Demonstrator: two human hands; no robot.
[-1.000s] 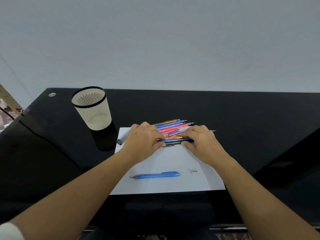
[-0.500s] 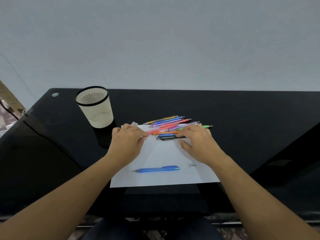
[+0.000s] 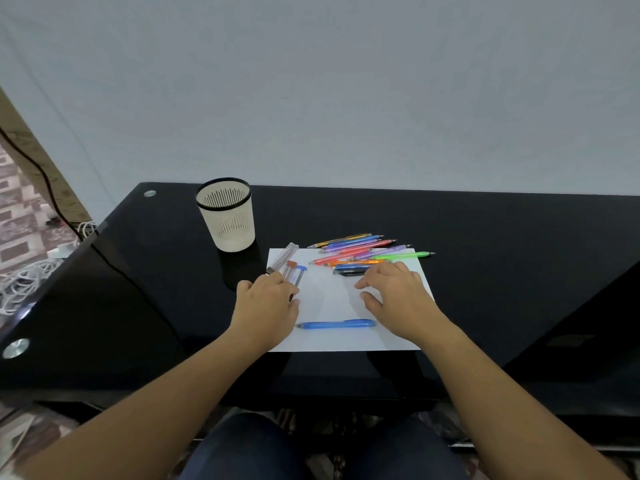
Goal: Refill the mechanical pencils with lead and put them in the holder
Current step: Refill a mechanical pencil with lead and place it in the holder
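The black glass table point(image 3: 485, 237) fills the width of the room in front of a plain pale wall. A white sheet of paper point(image 3: 332, 296) lies flat on it before the seated person.

Taking the sheet's middle as the dial, the holder point(image 3: 228, 220), a cream slotted cup with a black rim, stands upright on the bare glass out at ten o'clock. It is apart from the paper, and I can see nothing inside it from here.

Both bare forearms reach in from six o'clock. The left hand point(image 3: 266, 306) sits at the sheet's nine o'clock edge, knuckles up, its fingers lying over the near ends of the lead tubes point(image 3: 294, 271); whether it is grasping them or only touching them I cannot tell. The right hand point(image 3: 398, 299) is at three o'clock, fingers spread and relaxed, holding nothing. Its fingertips are just beside the nearest dark pencil.

The bunch of mechanical pencils point(image 3: 360, 252) lies fanned along the far edge from twelve to two o'clock: yellow, blue, purple, pink, orange and dark ones touching and overlapping. A green pencil point(image 3: 405, 255) pokes past the paper at two o'clock. A single blue pencil point(image 3: 337, 324) lies alone and crosswise at six o'clock, between the two wrists.

The lead tubes are at ten o'clock, with a clear case point(image 3: 282, 258) beside them, slanting over the corner.
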